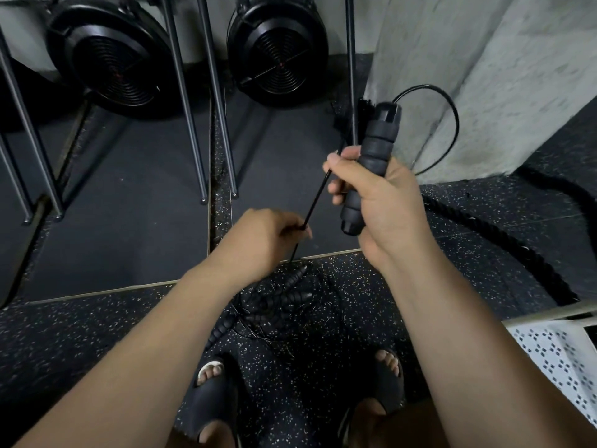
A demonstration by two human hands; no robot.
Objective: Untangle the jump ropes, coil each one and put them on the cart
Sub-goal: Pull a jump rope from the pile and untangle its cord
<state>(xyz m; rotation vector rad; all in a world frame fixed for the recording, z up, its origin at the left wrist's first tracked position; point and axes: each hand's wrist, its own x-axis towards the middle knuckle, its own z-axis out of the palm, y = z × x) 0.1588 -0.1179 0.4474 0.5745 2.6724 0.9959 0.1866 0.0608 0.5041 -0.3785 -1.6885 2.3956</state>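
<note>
Speckled rubber floor (80,344) carries tangled jump ropes (274,305); right hand (381,202) grips a ribbed foam handle (374,147), left hand (258,240) pinches a thin taut cord (318,195).

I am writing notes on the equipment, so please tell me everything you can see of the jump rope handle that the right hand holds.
The handle is black: a ribbed grip that looks like foam, with a smooth hard cap on top. It stands nearly upright, its top leaning slightly right. The right hand grips its middle; its lower end sticks out below. A thin black cord leaves the cap and loops right and down.
</note>
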